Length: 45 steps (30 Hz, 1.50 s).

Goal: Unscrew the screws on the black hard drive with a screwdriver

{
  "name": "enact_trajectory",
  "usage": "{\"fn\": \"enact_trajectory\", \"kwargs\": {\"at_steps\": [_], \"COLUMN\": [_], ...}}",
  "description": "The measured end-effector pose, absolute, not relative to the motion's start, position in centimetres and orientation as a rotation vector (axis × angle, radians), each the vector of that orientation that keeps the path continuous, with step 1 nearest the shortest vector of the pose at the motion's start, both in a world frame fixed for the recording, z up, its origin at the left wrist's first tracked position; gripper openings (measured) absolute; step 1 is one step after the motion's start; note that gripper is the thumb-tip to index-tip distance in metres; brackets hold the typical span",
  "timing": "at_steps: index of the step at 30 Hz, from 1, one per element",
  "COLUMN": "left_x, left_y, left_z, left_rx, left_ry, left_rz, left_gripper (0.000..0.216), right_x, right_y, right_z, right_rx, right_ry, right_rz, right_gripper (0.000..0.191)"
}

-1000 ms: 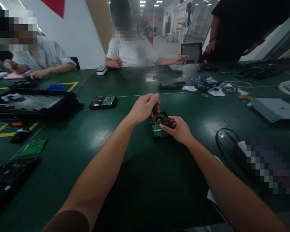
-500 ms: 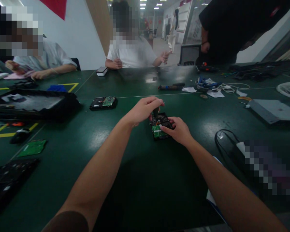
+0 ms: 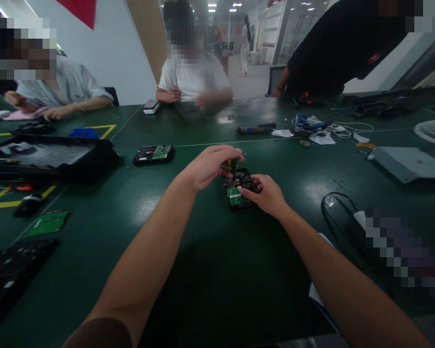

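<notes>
A hard drive (image 3: 243,180) lies on the green table in front of me, its green circuit board showing on the near half. My right hand (image 3: 270,195) grips its right edge, thumb on top of the board and fingers along the side. Above the drive's far left part, my left hand (image 3: 217,166) is closed around a short screwdriver (image 3: 233,166) with a dark and yellow handle. The screwdriver stands nearly upright, and its tip is too small to make out against the drive.
Another hard drive (image 3: 153,154) lies to the left, beyond it a black tray (image 3: 54,157). A loose green circuit board (image 3: 48,224) and a mouse (image 3: 29,205) are at far left. A grey metal box (image 3: 415,164) and a cable (image 3: 326,208) lie right. Co-workers sit and stand across the table.
My left fingers have shifted their hold on the screwdriver, so more of its yellow handle shows. The hard drive and my right hand stay in place. The co-worker opposite has lowered a hand.
</notes>
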<state>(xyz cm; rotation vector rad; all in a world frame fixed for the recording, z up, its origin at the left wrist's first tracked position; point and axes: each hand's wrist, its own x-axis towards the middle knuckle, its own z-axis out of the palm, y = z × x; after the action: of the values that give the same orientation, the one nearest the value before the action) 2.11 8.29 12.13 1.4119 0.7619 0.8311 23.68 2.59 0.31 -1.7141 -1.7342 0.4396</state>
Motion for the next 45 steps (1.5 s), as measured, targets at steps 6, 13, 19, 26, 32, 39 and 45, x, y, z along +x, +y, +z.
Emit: {"fn": "enact_trajectory", "kwargs": {"at_steps": [6,13,19,26,32,39,45], "left_x": [2.2,2.7,2.5,2.6,2.6,2.5,2.4], "left_y": [7.9,7.8,8.0,7.6,8.6,8.1,7.7], "left_z": [12.5,12.4,12.5,12.7,11.7,12.3,12.6], "left_rx": [1.419,1.41,1.542,1.352,1.305,1.37,1.349], "left_ry": [0.787,0.796,0.867,0.8,0.829,0.811,0.826], "left_rz": [0.795,0.82,0.895,0.822,0.934,0.891,0.821], "left_gripper": [0.023,0.023,0.018,0.016,0.014,0.022,0.022], "right_x": [23.7,23.6,23.6,23.6,23.6,23.4,24.6], "right_y": [2.6,2.6,2.5,2.5,2.5,2.5,3.4], "right_z": [0.3,0.5,0.6,0.5,0.6,0.4,0.5], "right_rx": [-1.725,-1.73,-1.73,-1.723,-1.727,-1.636,-1.662], "right_ry": [-1.746,-1.732,-1.749,-1.744,-1.746,-1.817,-1.541], "right_rz": [0.435,0.442,0.439,0.449,0.453,0.352,0.175], "right_gripper": [0.061,0.06,0.059,0.061,0.059,0.046,0.037]}}
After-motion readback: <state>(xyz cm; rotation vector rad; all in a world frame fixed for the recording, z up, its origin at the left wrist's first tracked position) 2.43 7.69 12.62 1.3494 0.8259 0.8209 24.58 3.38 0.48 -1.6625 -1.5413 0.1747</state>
